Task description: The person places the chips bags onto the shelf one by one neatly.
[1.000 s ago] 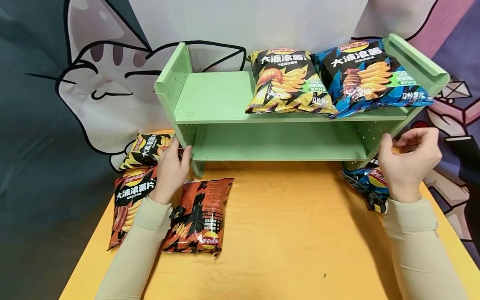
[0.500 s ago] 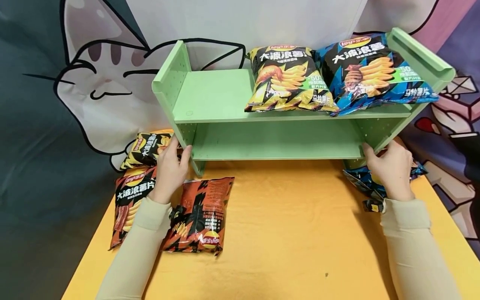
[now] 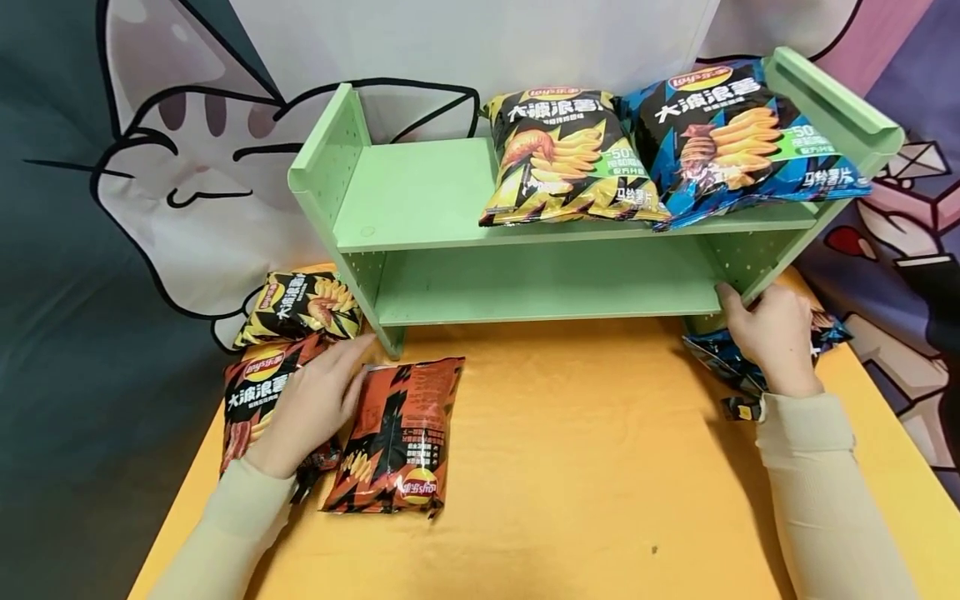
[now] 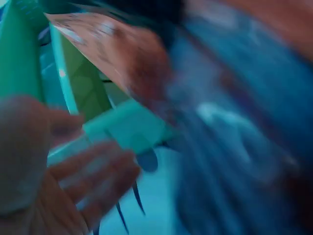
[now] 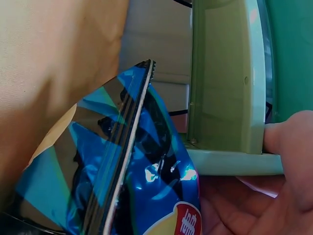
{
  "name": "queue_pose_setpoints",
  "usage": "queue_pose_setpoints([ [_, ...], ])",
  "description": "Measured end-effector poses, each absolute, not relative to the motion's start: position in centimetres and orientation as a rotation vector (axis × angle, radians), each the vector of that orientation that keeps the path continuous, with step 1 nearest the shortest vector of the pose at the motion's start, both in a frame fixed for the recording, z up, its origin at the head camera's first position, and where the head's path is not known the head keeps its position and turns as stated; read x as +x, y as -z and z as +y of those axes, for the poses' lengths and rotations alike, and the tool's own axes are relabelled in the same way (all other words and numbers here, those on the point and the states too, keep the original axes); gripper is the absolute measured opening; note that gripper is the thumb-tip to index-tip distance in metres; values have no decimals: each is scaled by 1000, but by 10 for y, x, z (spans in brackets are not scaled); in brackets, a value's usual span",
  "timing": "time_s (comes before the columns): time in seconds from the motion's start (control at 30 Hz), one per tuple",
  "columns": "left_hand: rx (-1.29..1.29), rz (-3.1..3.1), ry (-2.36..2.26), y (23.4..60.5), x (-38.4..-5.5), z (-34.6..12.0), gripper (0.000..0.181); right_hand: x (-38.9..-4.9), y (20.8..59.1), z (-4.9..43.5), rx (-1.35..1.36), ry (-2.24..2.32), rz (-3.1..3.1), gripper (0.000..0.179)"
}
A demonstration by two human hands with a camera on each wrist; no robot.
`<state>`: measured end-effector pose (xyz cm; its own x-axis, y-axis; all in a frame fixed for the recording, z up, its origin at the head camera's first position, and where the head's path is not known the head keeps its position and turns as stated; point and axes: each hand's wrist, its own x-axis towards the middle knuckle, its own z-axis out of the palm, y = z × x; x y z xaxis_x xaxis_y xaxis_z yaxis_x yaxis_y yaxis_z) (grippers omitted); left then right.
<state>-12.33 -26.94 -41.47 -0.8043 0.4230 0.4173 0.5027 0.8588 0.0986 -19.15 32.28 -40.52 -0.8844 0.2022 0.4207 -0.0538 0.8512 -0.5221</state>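
Observation:
A green two-tier shelf stands at the back of the table. My right hand grips the lower edge of its right side panel; in the right wrist view the thumb lies in front of the panel and the fingers behind. Beside that hand lies a blue chip bag. My left hand, fingers fairly straight, is off the shelf and over the red-and-black chip bag; I cannot tell if it touches. The left wrist view is blurred, showing spread fingers.
A yellow chip bag and a blue chip bag sit on the upper tier. On the table, a smaller-looking yellow bag lies left of the shelf, and a red bag lies back side up in front.
My right hand has moved left and taken hold of the shelf's right panel. The left hand has let go of the left panel and moved down and left over the bags.

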Motion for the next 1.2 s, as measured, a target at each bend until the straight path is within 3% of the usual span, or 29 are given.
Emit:
queue_pose_setpoints([
  [0.17,-1049,-2663,38,416,-102,-282,91,-191,406,323,-106,-735,-2559,48],
  [0.27,-1191,-2638,-125,419,-95,-283,101,-192,406,324,-105,-724,-2563,48],
  [0.4,-1307,-2576,-231,426,-95,-281,87,-193,405,325,-105,-709,-2564,49],
  [0.63,-1419,-2562,-224,433,-99,-279,101,-192,405,322,-107,-719,-2582,50],
  [1.2,-1458,-2414,103,428,-94,-247,78,-190,406,322,-108,-711,-2605,52],
])
